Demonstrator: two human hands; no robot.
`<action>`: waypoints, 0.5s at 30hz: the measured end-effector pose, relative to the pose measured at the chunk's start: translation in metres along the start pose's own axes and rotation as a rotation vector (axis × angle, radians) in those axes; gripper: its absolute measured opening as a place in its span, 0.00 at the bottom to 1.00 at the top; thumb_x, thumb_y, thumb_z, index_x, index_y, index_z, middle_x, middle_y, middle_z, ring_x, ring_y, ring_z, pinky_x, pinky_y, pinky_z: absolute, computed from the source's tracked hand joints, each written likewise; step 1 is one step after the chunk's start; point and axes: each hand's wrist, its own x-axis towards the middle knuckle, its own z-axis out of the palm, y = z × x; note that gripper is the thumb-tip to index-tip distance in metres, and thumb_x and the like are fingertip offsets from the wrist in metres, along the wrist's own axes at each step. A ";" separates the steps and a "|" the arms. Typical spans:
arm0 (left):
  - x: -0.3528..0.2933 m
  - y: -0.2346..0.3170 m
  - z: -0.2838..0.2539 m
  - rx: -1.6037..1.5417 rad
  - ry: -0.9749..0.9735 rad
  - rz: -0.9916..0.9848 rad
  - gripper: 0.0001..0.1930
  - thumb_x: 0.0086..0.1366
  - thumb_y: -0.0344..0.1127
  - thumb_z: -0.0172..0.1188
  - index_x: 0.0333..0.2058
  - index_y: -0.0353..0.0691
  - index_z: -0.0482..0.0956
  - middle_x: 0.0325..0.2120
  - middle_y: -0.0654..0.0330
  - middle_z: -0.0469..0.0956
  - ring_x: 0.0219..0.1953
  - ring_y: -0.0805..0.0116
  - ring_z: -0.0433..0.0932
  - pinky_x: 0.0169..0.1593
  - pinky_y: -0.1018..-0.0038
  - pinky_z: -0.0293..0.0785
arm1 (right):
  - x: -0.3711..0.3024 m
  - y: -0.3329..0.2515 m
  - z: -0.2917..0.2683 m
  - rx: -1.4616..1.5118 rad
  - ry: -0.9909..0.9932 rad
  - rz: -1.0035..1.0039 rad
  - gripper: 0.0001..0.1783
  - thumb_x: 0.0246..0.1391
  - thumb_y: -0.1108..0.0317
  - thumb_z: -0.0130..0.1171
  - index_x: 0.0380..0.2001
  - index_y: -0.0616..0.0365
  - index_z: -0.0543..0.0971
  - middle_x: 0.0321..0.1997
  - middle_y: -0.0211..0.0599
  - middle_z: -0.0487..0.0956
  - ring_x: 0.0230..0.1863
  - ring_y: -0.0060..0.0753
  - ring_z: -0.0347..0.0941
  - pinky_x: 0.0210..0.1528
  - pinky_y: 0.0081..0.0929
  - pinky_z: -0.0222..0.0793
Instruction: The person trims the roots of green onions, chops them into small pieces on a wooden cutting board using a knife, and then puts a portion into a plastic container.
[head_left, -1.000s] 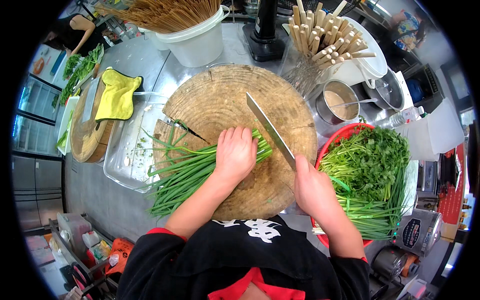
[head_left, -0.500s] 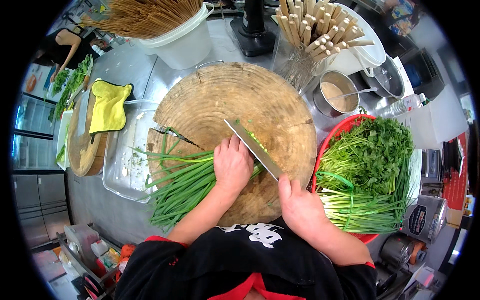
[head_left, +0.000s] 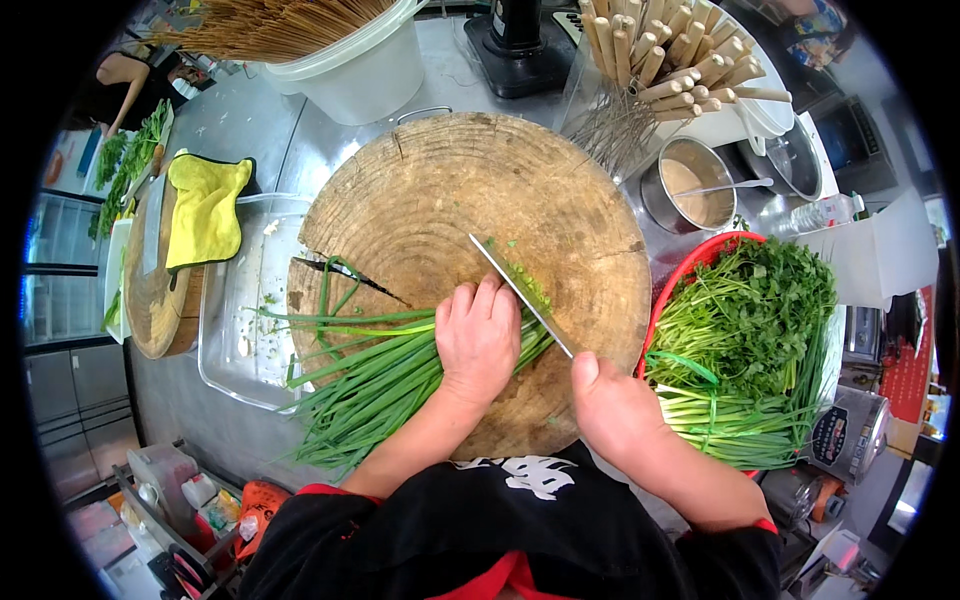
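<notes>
A bunch of long green onions (head_left: 385, 375) lies across the round wooden chopping block (head_left: 450, 190), its leafy ends hanging over the near left edge. My left hand (head_left: 478, 338) presses down on the bunch with curled fingers, holding it. Closed around the handle of a kitchen knife (head_left: 522, 296) is my right hand (head_left: 617, 405); its fingers hide most of the handle. The blade slants up to the left, close beside my left fingertips. Small chopped green onion pieces (head_left: 530, 287) lie along the blade's far side.
To the right, a red basket (head_left: 668, 290) holds leafy herbs and tied green onions. A metal pot (head_left: 690, 185) with a spoon and wooden-handled skewers (head_left: 675, 60) stand behind. Leftward are a clear tray (head_left: 225, 345), a yellow cloth (head_left: 208, 210) on a smaller block, and a distant person.
More chopped pieces show beside the blade. The knife stands more edge-on, and both hands remain on the green onions and the knife. The whole view has shifted slightly.
</notes>
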 end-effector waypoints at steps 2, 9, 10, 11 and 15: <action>0.002 -0.002 0.003 -0.021 0.003 0.002 0.11 0.52 0.30 0.61 0.36 0.38 0.75 0.40 0.58 0.75 0.38 0.58 0.72 0.40 0.64 0.67 | 0.004 -0.003 0.001 -0.048 -0.001 0.025 0.11 0.55 0.72 0.46 0.39 0.65 0.62 0.31 0.54 0.76 0.27 0.54 0.78 0.27 0.45 0.76; 0.002 -0.003 0.002 0.010 0.052 0.001 0.10 0.53 0.32 0.59 0.35 0.40 0.74 0.38 0.59 0.75 0.37 0.61 0.72 0.40 0.66 0.67 | -0.020 0.007 -0.021 0.004 0.140 -0.052 0.11 0.47 0.76 0.49 0.35 0.63 0.62 0.27 0.52 0.75 0.23 0.56 0.75 0.24 0.48 0.71; 0.002 -0.003 0.001 0.007 0.032 -0.014 0.11 0.52 0.31 0.59 0.35 0.40 0.74 0.39 0.59 0.75 0.37 0.61 0.72 0.40 0.66 0.67 | -0.025 0.005 -0.022 -0.008 0.128 -0.058 0.11 0.47 0.76 0.49 0.35 0.63 0.62 0.27 0.52 0.75 0.22 0.55 0.75 0.23 0.47 0.71; 0.001 -0.004 -0.001 0.004 0.011 -0.029 0.11 0.52 0.31 0.60 0.36 0.39 0.74 0.39 0.58 0.75 0.37 0.60 0.72 0.40 0.66 0.67 | -0.029 0.003 -0.023 -0.020 0.116 -0.065 0.11 0.46 0.76 0.49 0.35 0.63 0.62 0.26 0.51 0.75 0.22 0.53 0.75 0.23 0.47 0.71; 0.000 -0.004 -0.002 -0.003 -0.031 -0.040 0.13 0.50 0.31 0.60 0.37 0.38 0.73 0.39 0.57 0.75 0.38 0.59 0.72 0.41 0.65 0.67 | -0.041 0.004 -0.020 -0.107 0.140 -0.116 0.10 0.51 0.73 0.48 0.37 0.65 0.64 0.26 0.49 0.75 0.18 0.43 0.76 0.18 0.38 0.73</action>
